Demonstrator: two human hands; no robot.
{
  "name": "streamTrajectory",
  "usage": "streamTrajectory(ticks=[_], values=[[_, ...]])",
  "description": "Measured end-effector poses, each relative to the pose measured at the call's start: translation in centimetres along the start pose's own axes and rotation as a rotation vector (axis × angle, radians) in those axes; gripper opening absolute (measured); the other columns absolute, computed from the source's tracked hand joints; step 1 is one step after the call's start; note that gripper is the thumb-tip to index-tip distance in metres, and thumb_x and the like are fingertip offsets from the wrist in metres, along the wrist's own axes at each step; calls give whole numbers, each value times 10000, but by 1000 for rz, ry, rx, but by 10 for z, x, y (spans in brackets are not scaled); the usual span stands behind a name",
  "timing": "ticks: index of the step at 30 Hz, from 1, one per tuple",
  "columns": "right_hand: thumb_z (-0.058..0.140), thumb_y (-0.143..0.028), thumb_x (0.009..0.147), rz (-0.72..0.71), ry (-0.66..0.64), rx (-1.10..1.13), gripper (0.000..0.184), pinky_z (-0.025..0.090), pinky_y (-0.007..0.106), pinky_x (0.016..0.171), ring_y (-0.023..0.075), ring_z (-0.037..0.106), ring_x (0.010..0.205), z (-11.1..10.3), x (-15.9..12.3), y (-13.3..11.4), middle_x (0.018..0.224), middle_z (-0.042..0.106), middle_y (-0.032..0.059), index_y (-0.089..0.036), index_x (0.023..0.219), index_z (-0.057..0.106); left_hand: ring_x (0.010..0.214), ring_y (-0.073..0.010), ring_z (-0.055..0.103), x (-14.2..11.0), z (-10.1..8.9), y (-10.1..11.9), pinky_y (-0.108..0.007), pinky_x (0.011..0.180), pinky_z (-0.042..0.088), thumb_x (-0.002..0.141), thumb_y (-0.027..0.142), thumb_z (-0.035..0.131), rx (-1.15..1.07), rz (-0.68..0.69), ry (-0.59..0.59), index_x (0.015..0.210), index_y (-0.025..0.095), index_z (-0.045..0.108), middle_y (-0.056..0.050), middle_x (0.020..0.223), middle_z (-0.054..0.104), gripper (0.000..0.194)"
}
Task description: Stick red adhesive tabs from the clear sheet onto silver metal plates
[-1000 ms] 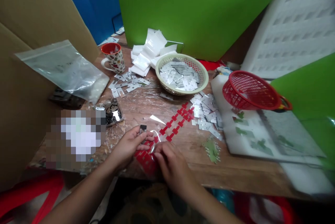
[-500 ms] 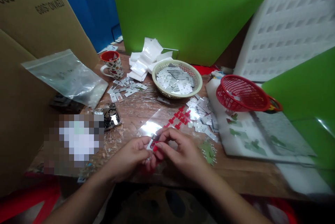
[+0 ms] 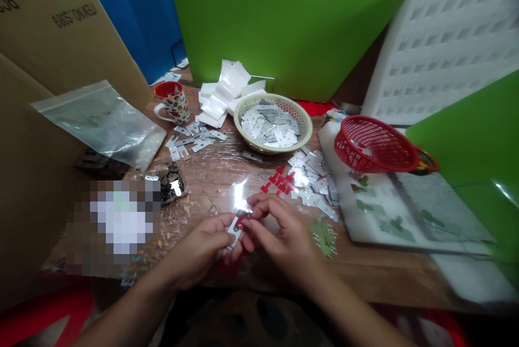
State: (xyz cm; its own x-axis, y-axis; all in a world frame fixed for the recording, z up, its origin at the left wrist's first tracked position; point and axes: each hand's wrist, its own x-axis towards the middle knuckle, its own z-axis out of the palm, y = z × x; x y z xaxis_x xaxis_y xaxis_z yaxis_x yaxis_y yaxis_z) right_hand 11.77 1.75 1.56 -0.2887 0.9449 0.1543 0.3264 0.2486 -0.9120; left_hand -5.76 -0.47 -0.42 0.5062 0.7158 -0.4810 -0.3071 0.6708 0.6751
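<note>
Currently, the left hand grips a small metal plate at the table's near side, nearer than the cream basket; the right hand's grip pinches a red piece against it.

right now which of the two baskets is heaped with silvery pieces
The cream basket, left of the red basket, which shows only a little inside.

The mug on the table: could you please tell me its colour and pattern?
The mug is white with small multicoloured motifs outside, red-orange inside; head view.
</note>
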Motion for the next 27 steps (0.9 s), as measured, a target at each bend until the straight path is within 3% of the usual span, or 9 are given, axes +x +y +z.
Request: streamTrajectory(ticks=[2,5,9,17,27], values=[[640,-192,816,54,33,74,115,496,288,708,156,626,785,1,-2,2,836,653,15,-215,759,542,515,-65,444,-1,2,1,-195,511,312,776,104,529,-3,-3,7,897,101,638,-24,659,565,163],[631,-164,809,89,-43,103,112,486,271,645,141,606,696,3,-4,6,757,638,-5,-215,747,553,511,-61,446,-1,6,2,-190,513,312,764,92,532,-39,-26,17,916,111,623,-23,665,571,178],[596,-78,788,-12,-79,23,144,470,276,698,144,601,754,4,-5,9,775,641,-8,-215,755,569,489,-63,452,-1,9,3,-184,502,323,758,93,541,-51,-14,35,892,119,598,-9,616,563,148],[547,-78,828,-230,-85,-161,144,453,322,756,161,578,763,2,-6,8,788,670,1,-216,818,586,498,-76,495,-2,8,3,-182,510,343,779,91,518,-54,20,17,881,124,594,-10,593,573,132],[519,-78,853,-349,-67,-305,143,438,331,763,176,592,766,0,-7,5,787,672,14,-209,850,579,509,-80,460,1,3,-4,-202,516,322,781,95,468,14,21,27,847,137,585,-18,630,580,140]])
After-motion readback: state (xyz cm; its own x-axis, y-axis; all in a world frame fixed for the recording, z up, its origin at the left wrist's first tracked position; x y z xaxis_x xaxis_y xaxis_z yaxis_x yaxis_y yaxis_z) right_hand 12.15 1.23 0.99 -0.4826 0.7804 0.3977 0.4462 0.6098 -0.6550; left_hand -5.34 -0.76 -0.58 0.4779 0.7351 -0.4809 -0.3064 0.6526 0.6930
